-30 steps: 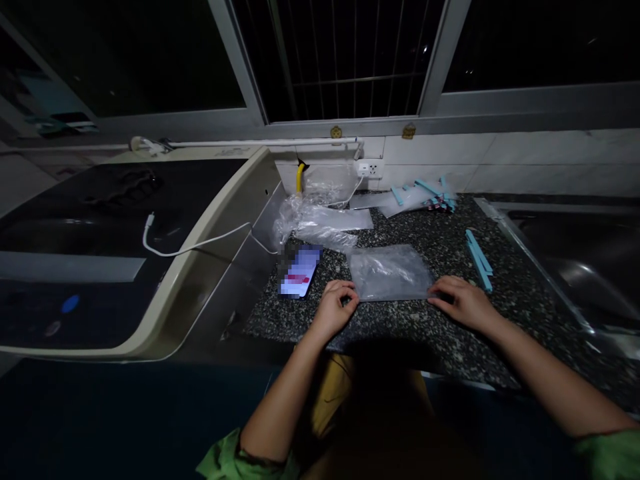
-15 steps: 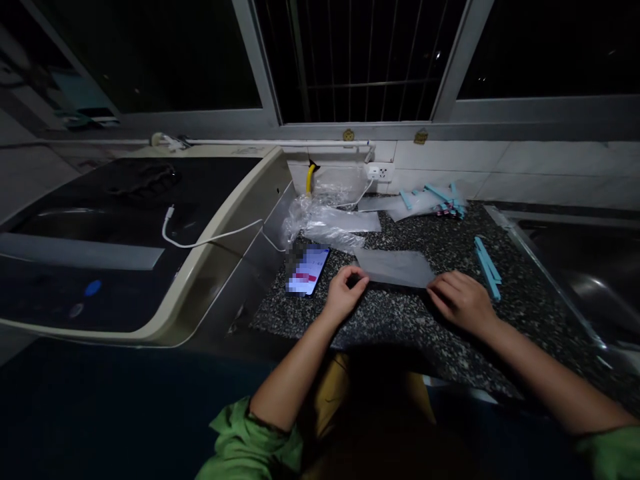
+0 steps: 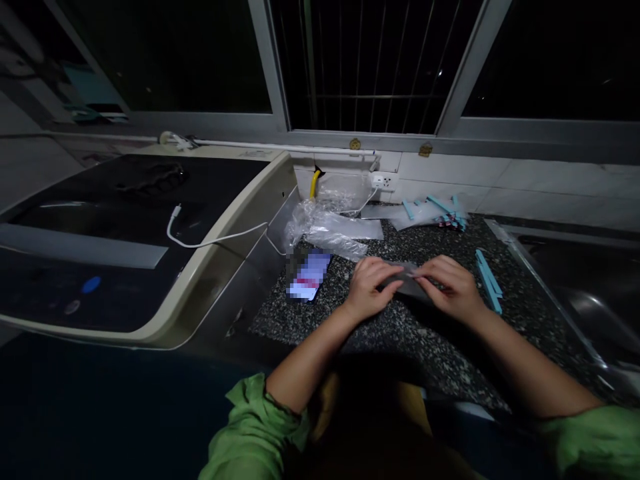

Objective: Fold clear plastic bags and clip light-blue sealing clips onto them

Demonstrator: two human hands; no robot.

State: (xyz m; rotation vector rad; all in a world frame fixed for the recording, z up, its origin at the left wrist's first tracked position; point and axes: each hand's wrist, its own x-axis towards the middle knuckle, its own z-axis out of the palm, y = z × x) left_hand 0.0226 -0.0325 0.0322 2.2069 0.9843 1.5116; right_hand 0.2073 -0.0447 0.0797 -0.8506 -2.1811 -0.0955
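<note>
Over the dark speckled counter, a clear plastic bag (image 3: 409, 287) is held between my two hands, partly covered by the fingers. My left hand (image 3: 373, 285) pinches its upper left edge with thumb and fingers. Close beside it, my right hand (image 3: 449, 285) grips the edge near the middle, fingertips almost meeting the left ones. To the left of my left hand lies a lit phone (image 3: 311, 275). Right of my right hand rest light-blue strips (image 3: 489, 280).
Crumpled clear plastic (image 3: 325, 223) and flat bags lie at the back, near a wall socket (image 3: 385, 181). More blue strips (image 3: 447, 212) sit on plastic at the back right. A washing machine (image 3: 240, 220) stands left with a white cable (image 3: 220, 239); a metal sink (image 3: 590, 293) is right.
Both hands have lifted the bag's near edge and come together. The bag, flat and spread wide before, is now mostly hidden and gathered or folded between the fingers.
</note>
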